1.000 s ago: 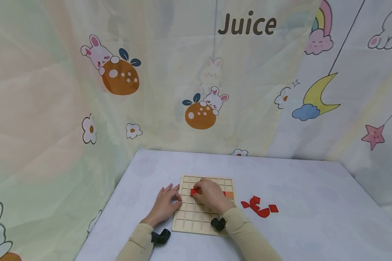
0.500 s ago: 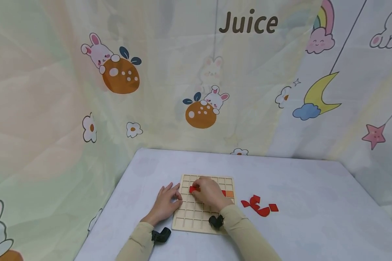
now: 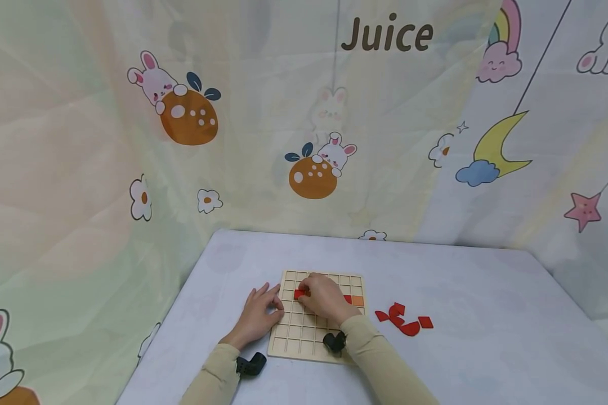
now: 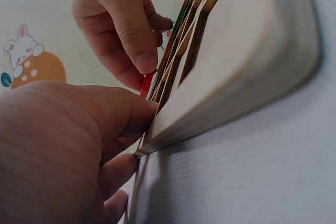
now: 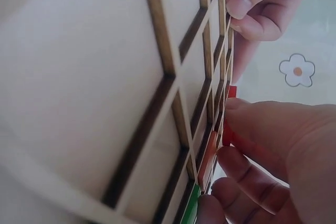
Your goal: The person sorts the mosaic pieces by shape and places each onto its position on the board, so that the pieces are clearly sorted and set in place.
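Note:
A light wooden grid board [image 3: 298,336] lies on the table. My right hand [image 3: 326,298] is over its upper rows and pinches a flat red square tile [image 3: 298,294] between thumb and fingers; the right wrist view shows the red tile [image 5: 232,92] at the grid's surface. Whether it sits down in a cell is hidden. My left hand [image 3: 255,318] holds the board's left edge, its thumb [image 4: 137,109] on top and index finger curled at the side. Right of my right hand, a red piece and an orange tile [image 3: 358,301] fill cells in the same row.
Several loose red pieces [image 3: 410,328], some curved and some square, lie right of the board on the white tabletop [image 3: 486,337]. In the right wrist view, a green tile [image 5: 191,204] sits in the grid under my right fingers. A printed cloth [image 3: 253,169] hangs behind the table.
My right hand has shifted slightly left with the red tile, then stays put. The left hand keeps its place on the board's edge.

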A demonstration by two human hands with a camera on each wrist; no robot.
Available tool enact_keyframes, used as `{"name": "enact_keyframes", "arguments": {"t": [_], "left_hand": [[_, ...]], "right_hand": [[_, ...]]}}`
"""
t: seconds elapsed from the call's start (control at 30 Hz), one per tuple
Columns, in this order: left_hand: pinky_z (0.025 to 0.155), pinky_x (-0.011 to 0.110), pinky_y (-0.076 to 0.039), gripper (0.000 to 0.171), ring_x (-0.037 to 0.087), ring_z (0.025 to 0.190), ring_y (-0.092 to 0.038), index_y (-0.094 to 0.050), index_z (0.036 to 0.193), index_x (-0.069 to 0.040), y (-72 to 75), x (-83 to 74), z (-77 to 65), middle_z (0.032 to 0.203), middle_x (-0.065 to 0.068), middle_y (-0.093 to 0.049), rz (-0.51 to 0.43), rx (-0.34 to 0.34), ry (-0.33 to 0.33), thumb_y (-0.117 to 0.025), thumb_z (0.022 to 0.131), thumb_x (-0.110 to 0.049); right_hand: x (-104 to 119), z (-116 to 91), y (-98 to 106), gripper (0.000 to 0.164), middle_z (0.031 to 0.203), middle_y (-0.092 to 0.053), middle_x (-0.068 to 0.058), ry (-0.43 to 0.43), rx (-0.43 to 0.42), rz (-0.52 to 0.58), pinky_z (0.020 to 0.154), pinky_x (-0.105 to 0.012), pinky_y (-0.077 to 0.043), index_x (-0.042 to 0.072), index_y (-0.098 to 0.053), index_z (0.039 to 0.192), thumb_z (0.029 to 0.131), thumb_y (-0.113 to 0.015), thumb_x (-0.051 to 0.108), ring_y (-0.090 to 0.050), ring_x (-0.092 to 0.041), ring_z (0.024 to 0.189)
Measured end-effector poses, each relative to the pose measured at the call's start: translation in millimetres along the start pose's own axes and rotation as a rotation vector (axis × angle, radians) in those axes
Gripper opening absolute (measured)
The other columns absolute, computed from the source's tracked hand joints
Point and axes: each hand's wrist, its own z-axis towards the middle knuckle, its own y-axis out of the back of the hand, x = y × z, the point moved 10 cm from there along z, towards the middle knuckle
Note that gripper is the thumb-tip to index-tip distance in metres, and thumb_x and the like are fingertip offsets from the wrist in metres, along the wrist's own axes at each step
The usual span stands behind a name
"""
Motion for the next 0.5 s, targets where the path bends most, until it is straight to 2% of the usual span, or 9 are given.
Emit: {"name": "enact_keyframes", "arguments": {"t": [0.5], "left_hand": [[0.118,0.058,-0.006,0.018,0.038,0.144,-0.027,-0.057,0.079,-0.026,1.9,-1.7,-0.6,0.148,0.014,-0.046,-0.007,-0.004,0.003,-0.070,0.087,-0.016]], "right_hand": [[-4.5,2.1,-5.1,0.022,0.085,-0.058,0.004,-0.009,0.000,0.030,0.063,-0.024,-0.046,0.011,-0.074,0.101,0.084,-0.077,0.024,-0.050,-0.010,0.070]]}}
